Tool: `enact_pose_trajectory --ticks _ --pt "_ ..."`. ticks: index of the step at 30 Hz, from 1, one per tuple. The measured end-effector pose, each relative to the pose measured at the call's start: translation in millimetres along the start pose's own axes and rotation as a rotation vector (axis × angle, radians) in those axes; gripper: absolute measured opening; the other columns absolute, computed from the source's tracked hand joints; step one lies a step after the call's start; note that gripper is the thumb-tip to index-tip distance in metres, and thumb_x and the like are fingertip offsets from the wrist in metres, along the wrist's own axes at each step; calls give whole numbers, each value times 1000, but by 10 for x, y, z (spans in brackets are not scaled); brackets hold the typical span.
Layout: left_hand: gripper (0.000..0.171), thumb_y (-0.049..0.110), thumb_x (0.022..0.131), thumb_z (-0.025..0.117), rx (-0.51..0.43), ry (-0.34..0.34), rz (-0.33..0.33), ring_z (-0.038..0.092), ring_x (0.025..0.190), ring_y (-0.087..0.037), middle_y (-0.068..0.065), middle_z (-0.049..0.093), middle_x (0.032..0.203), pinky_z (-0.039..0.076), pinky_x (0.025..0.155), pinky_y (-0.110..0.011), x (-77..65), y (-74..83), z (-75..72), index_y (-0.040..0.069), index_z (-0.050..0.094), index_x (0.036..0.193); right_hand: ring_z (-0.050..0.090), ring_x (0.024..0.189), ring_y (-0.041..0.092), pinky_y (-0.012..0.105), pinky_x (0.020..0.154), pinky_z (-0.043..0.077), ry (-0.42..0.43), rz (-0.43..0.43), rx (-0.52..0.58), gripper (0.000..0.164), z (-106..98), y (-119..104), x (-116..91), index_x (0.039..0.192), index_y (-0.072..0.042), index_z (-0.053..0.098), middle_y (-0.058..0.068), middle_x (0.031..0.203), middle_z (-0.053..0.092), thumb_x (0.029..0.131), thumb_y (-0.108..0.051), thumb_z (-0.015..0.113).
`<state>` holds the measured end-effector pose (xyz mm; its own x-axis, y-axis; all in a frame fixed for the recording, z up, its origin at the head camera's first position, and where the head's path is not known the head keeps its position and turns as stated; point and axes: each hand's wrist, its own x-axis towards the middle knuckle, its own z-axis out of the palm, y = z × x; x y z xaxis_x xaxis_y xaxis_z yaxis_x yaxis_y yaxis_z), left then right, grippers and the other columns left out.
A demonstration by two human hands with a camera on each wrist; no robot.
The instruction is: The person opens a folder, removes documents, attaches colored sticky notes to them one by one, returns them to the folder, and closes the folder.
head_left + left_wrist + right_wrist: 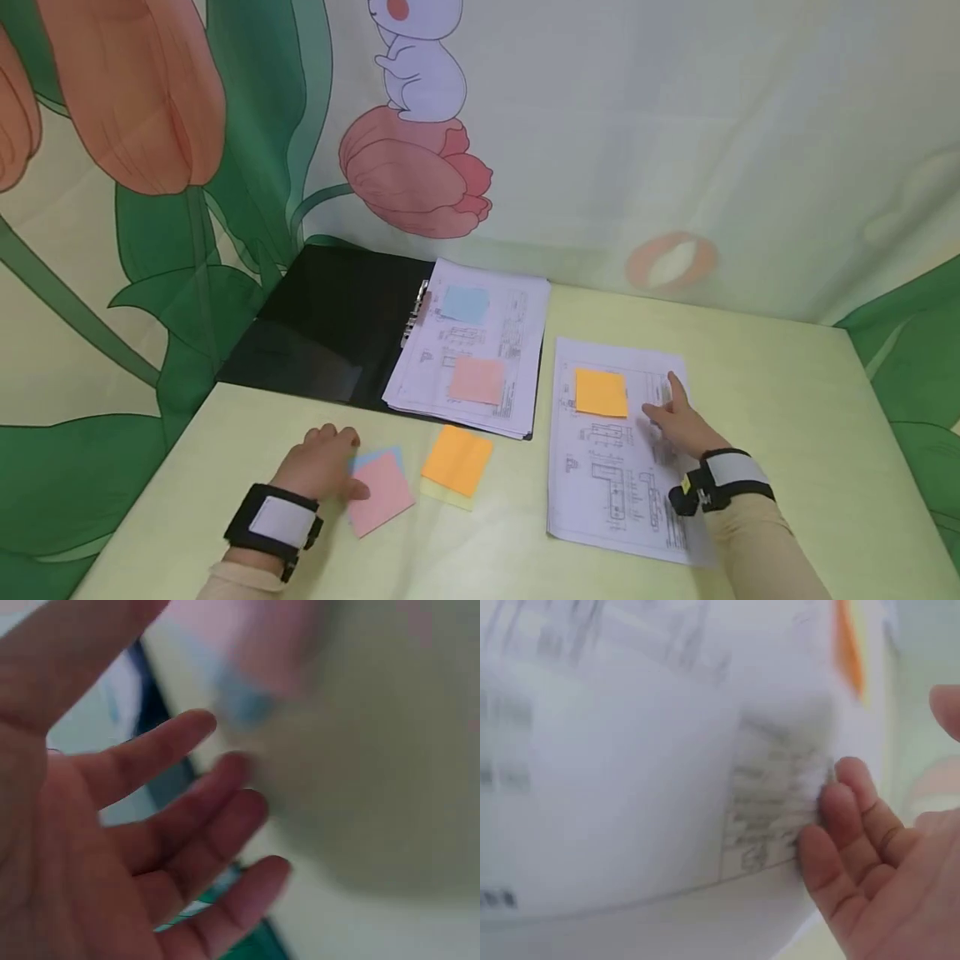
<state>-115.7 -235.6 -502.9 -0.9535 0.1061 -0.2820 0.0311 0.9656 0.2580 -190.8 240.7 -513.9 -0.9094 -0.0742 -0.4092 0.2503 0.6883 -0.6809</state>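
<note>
My left hand (pixel 318 467) hovers at the left edge of a pink sticky note pad (pixel 382 493) with blue notes (pixel 363 459) beneath it. In the left wrist view its fingers (pixel 187 832) are spread and loosely bent, with nothing between them. Over the right part of a printed drawing sheet (pixel 637 525) is my right hand (pixel 684 427), its index finger and thumb apart. An orange sticky note (pixel 601 392) lies on the upper part of that sheet. In the blurred right wrist view, the fingers (pixel 844 817) are close to the printed paper; contact is unclear.
An open black binder (pixel 315 333) lies at the back left. Its clipped sheets (pixel 420 379) carry a blue note (pixel 464 304) and a pink note (pixel 477 381). Orange notes (pixel 457 460) over yellow ones lie in front. A patterned curtain (pixel 600 150) hangs behind the table.
</note>
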Motion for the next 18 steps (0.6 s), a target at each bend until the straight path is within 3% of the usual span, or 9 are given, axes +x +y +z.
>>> enact_pose_trajectory --ticks 3,7,12,15,18 --pt "48 29 64 85 -100 7 -21 45 80 -25 -7 49 83 43 66 -39 -48 -149 112 6 55 94 45 96 30 42 80 37 32 -14 74 85 8 1 -91 145 -11 -19 21 111 44 96 -39 44" --pt "44 19 64 85 -221 1 -29 44 72 -21 -4 47 75 37 60 -34 -18 -167 133 8 48 86 44 101 31 45 82 36 101 -55 156 88 117 178 -139 148 -22 -11 17 111 45 90 -55 47" --pt "42 20 72 79 -447 -26 -50 47 70 -19 -6 51 78 37 60 -31 -31 -198 41 5 54 103 46 100 30 44 82 35 172 -163 203 92 291 459 -201 149 -31 3 12 110 50 78 -74 43" --pt "33 23 84 68 -540 11 -39 49 75 -19 -6 56 84 41 64 -31 -41 -210 -18 4 61 110 47 98 28 42 80 36 191 -202 194 80 322 369 -425 149 -25 10 12 108 53 87 -63 45" --pt "26 23 91 59 -537 106 -55 54 81 -20 -7 63 92 46 71 -35 -56 -190 -85 3 66 106 48 99 26 39 81 38 206 -199 172 66 313 122 -731 148 -16 15 14 109 55 95 -39 48"
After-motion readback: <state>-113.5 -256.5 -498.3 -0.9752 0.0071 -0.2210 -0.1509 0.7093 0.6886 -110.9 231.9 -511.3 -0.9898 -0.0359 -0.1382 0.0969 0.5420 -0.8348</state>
